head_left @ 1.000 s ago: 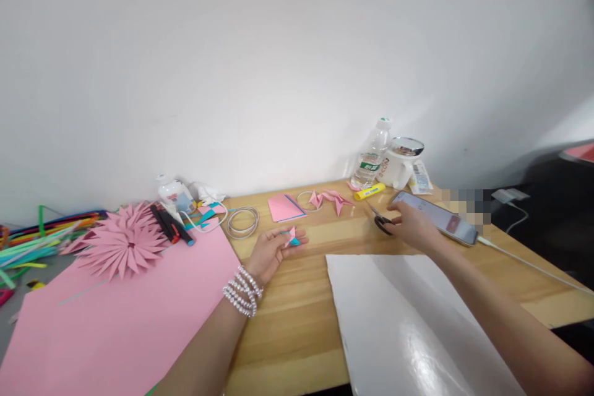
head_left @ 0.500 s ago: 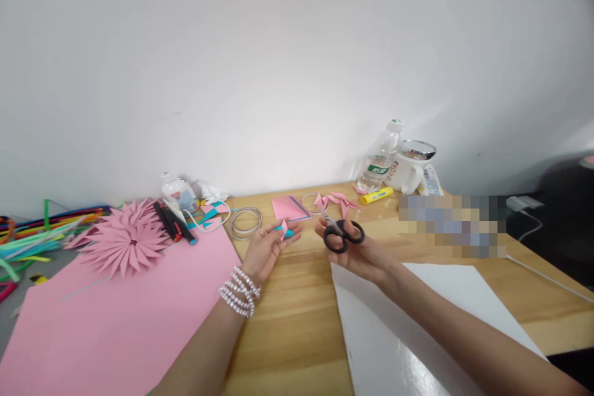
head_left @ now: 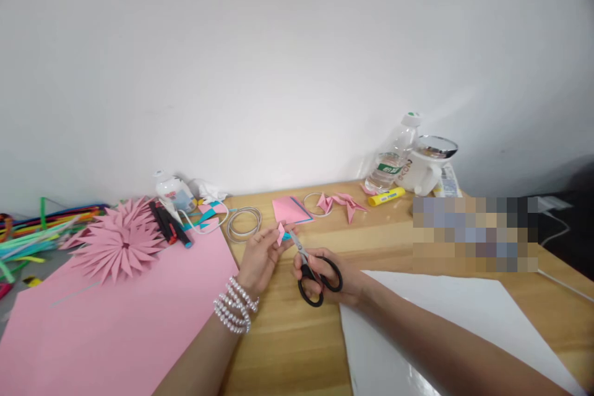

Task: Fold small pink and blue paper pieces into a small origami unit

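Observation:
Between the fingers of my left hand [head_left: 262, 257] is a small folded paper piece [head_left: 281, 234], pink with a blue side. A pearl bracelet [head_left: 234, 306] winds round that wrist. My right hand [head_left: 331, 275] grips black-handled scissors [head_left: 304, 257], whose blades point up and left to the blue part of the paper. Whether the blades touch it I cannot tell. Just behind the hands lie a pink paper square [head_left: 290, 209] with a dark blue edge and folded pink paper pieces [head_left: 349, 204].
On the left, a pink paper flower [head_left: 121, 241] and markers [head_left: 169, 226] lie by a pink sheet [head_left: 116, 334]. A white board [head_left: 431, 315] lies under my right arm. Toward the wall stand a water bottle [head_left: 392, 158], a white mug [head_left: 417, 173] and a yellow glue stick [head_left: 387, 197].
My right hand has moved left and down, turning the scissors so their blades now reach the folded paper. The paper has tilted in my left hand. The view has shifted slightly.

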